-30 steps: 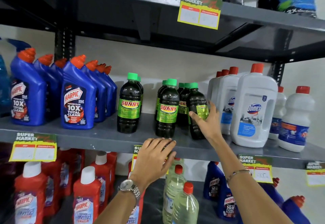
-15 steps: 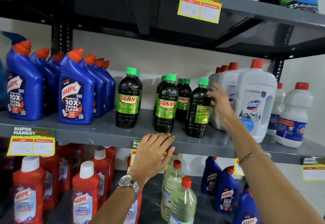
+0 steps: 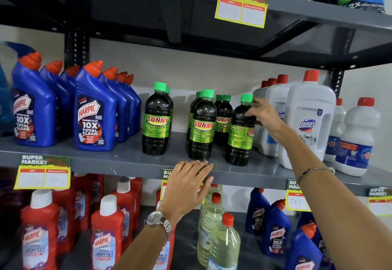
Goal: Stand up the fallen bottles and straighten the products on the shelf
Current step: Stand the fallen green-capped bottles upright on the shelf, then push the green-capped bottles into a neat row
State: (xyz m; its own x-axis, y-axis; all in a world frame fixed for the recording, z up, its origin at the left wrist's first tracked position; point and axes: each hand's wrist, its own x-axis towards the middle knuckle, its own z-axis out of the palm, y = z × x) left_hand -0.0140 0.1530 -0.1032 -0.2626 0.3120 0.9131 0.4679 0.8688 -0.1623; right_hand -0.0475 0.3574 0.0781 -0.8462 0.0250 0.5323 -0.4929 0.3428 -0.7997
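Several dark Sunny bottles with green caps stand upright on the grey middle shelf [image 3: 127, 159]. My right hand [image 3: 265, 117] touches the upper side of the rightmost Sunny bottle [image 3: 240, 134], fingers around its shoulder; the bottle's label faces partly sideways. A second Sunny bottle [image 3: 202, 127] stands at the front centre, a third [image 3: 157, 121] further left. My left hand [image 3: 186, 184] rests flat on the shelf's front edge with fingers spread, holding nothing.
Blue Harpic bottles [image 3: 95, 117] fill the shelf's left, white Domex jugs [image 3: 309, 119] the right. Below stand red Harpic bottles [image 3: 106, 235], clear bottles [image 3: 222, 242] and more blue ones. Price tags [image 3: 42, 172] hang on the shelf edges.
The rightmost Sunny bottle has come forward to the shelf front beside the centre one, and my right hand has slid up to its shoulder. My left hand stays on the shelf edge.
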